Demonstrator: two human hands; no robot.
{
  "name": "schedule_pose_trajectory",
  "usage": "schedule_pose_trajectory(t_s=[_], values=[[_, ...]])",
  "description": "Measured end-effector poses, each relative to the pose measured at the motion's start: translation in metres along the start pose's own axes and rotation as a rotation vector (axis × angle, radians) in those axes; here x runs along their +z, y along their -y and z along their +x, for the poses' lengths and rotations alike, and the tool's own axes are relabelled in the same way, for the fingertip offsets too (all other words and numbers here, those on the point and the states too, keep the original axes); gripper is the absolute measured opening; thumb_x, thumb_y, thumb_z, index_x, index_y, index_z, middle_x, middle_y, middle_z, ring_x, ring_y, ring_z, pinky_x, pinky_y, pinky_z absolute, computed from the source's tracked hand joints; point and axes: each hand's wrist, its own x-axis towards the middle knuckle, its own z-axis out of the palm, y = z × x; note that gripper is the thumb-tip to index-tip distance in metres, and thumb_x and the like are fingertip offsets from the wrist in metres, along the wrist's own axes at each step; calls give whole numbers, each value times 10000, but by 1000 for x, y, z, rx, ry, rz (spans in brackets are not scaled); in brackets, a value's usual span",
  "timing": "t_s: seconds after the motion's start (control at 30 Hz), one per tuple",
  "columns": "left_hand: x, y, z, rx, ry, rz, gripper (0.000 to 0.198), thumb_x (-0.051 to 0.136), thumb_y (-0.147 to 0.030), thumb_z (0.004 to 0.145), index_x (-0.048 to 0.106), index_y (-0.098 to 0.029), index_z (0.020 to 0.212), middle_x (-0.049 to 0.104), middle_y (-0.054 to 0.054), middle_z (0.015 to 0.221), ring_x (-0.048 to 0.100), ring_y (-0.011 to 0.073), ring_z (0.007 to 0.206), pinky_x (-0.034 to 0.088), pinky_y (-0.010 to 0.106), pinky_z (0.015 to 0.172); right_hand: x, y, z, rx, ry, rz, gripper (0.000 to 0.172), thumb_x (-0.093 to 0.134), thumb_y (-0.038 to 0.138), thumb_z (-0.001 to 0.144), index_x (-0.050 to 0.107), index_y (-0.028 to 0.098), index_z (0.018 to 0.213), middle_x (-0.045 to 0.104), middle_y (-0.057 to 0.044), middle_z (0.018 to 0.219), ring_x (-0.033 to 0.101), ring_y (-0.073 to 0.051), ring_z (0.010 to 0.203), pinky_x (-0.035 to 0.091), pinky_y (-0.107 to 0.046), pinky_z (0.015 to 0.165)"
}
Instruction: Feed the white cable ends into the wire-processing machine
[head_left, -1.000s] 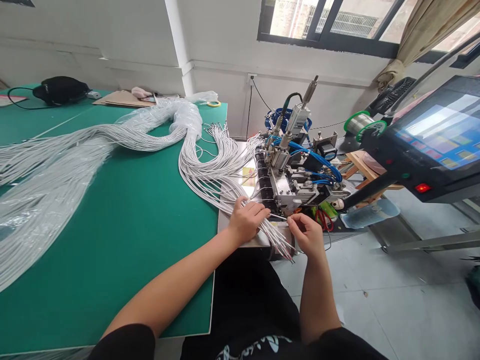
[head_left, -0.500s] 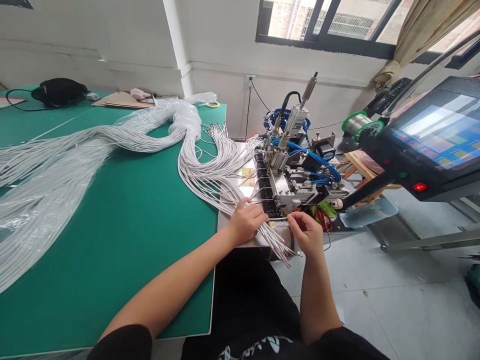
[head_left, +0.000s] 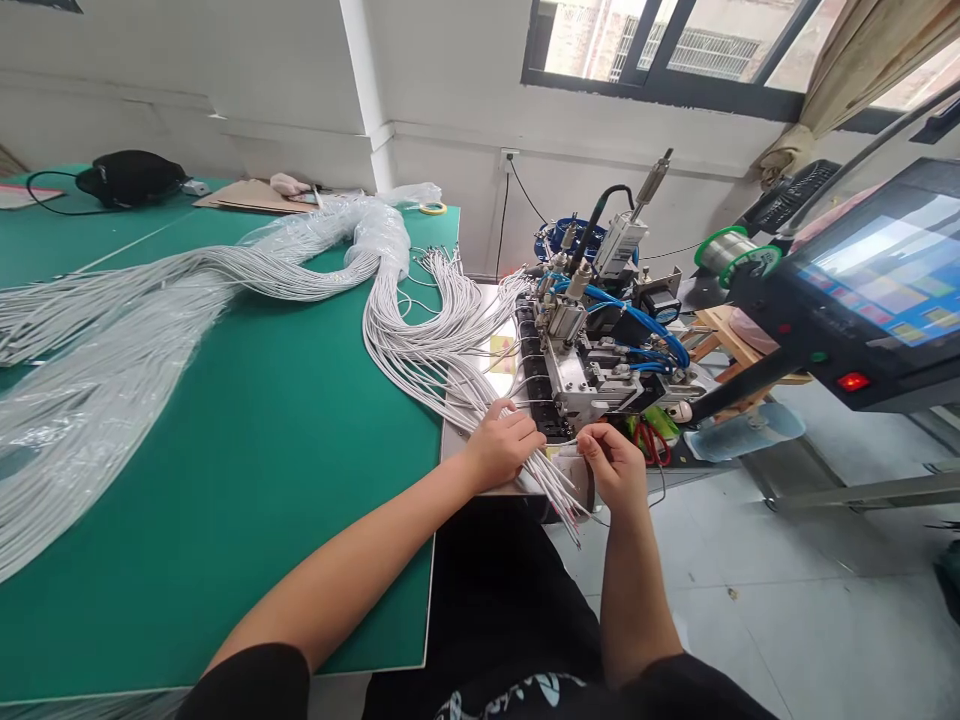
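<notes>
Our left hand (head_left: 504, 450) curled around a bundle of white wires (head_left: 553, 482), the grip of our right hand (head_left: 616, 468) pinching one wire (head_left: 564, 443) just beside the machine (head_left: 571, 372), the bundle reaching back across the green tabletop (head_left: 322, 420).

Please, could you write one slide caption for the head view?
The left hand grips white cables while the right hand pinches one near the machine.
</notes>
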Motion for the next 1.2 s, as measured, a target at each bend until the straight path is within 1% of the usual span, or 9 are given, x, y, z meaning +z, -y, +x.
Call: schedule_pose_trajectory(t_s=[0.27,0.4,0.57,0.7,0.77,0.87,0.93,1.1,1.2], values=[[4,0,0,-3,20,19,198,447,-81,835,598,-197,889,614,11,789,555,165,782,294,383,929,1,8,2,9,139,58,276,535,421,889,604,193,749,602,-11,652,547,-146,591,432,-252,567],[6,0,0,-7,18,25,176,465,-95,828,596,-195,891,606,7,785,556,165,780,289,387,936,2,9,2,-16,173,84,262,535,399,895,606,193,749,612,-16,677,568,-153,638,449,-257,615],[6,0,1,-23,34,10,183,459,-101,831,604,-196,889,610,10,788,565,165,780,287,383,927,3,9,0,35,124,113,275,539,425,886,609,191,759,612,-19,687,569,-157,630,449,-259,582],[5,-2,1,-37,15,15,247,429,-99,866,613,-203,994,618,7,783,573,162,780,291,378,917,2,-3,3,55,-56,50,267,562,434,865,620,181,800,603,-15,672,546,-151,593,426,-254,546],[5,-4,1,-53,-4,26,294,415,-91,879,607,-212,1066,618,4,783,573,158,780,286,381,931,0,-12,5,36,-92,-57,260,565,422,859,630,179,793,604,-15,662,534,-151,588,420,-257,557],[5,-5,1,-64,-4,44,343,424,-83,870,603,-236,1119,609,8,794,566,164,785,282,393,944,-2,-24,9,9,-33,-181,248,560,395,855,632,179,757,596,-8,645,515,-144,583,407,-255,574],[6,-6,2,-72,14,52,353,446,-85,854,609,-245,1123,599,20,816,561,178,800,291,397,929,-3,-29,12,21,23,-183,246,557,387,850,618,178,738,587,-3,641,506,-139,585,396,-249,574],[7,-5,5,-117,50,28,412,477,-78,819,595,-246,1177,598,50,924,547,200,854,305,397,898,0,-38,17,112,30,-66,248,565,401,821,582,175,722,525,17,625,459,-128,582,358,-239,558],[7,-6,5,-141,84,15,432,492,-71,800,591,-245,1183,599,57,948,543,208,876,294,417,914,4,-45,21,186,52,80,265,589,416,796,536,179,690,468,34,606,420,-115,567,334,-233,546]])
